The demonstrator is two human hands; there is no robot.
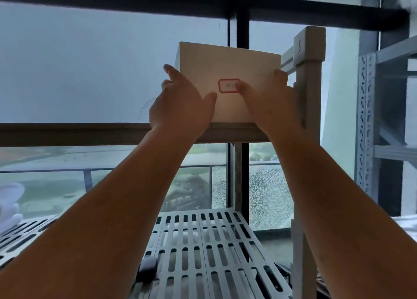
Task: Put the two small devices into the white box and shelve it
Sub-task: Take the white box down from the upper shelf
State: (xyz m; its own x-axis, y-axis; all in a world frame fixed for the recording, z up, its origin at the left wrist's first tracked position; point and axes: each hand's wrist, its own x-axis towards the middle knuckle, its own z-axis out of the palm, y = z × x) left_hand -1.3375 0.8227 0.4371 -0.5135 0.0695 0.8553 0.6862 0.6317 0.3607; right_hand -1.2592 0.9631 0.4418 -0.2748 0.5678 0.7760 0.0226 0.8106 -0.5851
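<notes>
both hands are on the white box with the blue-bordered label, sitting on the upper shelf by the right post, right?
Not quite: the label has a red border, not blue. The head view shows the left hand and right hand on the white box, on the upper shelf by the right post.

The white box (228, 73) reads off-white to pale cream, its near face carrying a small label (228, 85) outlined in red, with faint grey writing too blurred to read. The upper shelf (67, 134) shows a tan-brown front edge, and its corner post (309, 73) is pale grey-beige. The lower shelf (214, 242) is light grey, patterned with rows of dark oblong slots. A dark grey rounded object (147, 268) lies on it. The metal rack upright (365, 122) at right is grey with a column of punched holes. The window frame (242, 12) is black; one glass pane (268, 197) shows a crazed, web-like pattern.
</notes>
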